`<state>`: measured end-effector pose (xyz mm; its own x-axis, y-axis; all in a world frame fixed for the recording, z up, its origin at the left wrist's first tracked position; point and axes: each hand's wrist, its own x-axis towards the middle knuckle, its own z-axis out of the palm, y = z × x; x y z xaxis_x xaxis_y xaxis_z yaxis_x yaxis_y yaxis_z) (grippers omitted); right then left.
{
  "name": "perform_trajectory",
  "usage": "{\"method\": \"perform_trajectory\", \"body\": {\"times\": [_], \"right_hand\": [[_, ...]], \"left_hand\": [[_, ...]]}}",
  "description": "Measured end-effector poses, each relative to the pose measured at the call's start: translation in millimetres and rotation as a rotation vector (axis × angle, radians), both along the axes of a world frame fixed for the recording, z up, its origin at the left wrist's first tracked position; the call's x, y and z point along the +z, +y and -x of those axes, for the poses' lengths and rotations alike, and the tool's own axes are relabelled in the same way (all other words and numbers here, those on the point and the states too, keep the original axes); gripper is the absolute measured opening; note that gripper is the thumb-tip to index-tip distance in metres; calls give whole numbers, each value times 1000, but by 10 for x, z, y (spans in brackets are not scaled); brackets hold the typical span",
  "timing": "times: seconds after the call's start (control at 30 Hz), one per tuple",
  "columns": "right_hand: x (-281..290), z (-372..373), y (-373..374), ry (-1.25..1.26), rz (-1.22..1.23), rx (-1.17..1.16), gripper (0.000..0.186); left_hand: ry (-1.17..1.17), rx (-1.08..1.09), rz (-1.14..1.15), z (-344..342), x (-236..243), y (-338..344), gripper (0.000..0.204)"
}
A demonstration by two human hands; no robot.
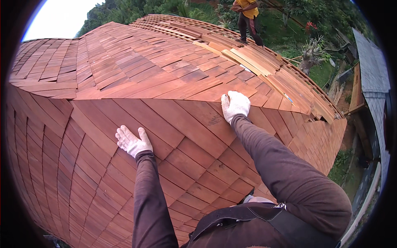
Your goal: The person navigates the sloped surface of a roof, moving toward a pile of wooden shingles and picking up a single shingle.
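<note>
Soft, even daylight comes from a sky blown out to white at upper left, leaving only faint shadows on the reddish shingles, whose rows bow strongly toward the black-rimmed fisheye edge, while the distant trees look noticeably darker and less crisp.

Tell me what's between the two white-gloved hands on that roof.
Between the left hand and the right hand, the head view shows reddish-brown wooden shingles laid side by side, with thin dark seams slanting between them.
</note>
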<state>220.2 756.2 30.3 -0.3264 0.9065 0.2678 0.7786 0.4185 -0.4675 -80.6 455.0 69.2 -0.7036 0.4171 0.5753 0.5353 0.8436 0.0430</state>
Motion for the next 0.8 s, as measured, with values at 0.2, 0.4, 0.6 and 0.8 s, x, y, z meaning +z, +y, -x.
{"method": "perform_trajectory", "body": {"times": [0.2, 0.4, 0.6, 0.8], "right_hand": [[22, 7, 21, 19, 1, -10, 38], [102, -10, -25, 57, -54, -1, 33], [27, 10, -11, 68, -74, -4, 34], [-38, 18, 13, 12, -15, -7, 37]], "left_hand": [[-20, 29, 50, 2, 19, 25, 88], [-20, 74, 120, 18, 10, -7, 87], [-19, 69, 102, 25, -2, -13, 87], [0, 30, 48, -9, 10, 23, 88]]}}
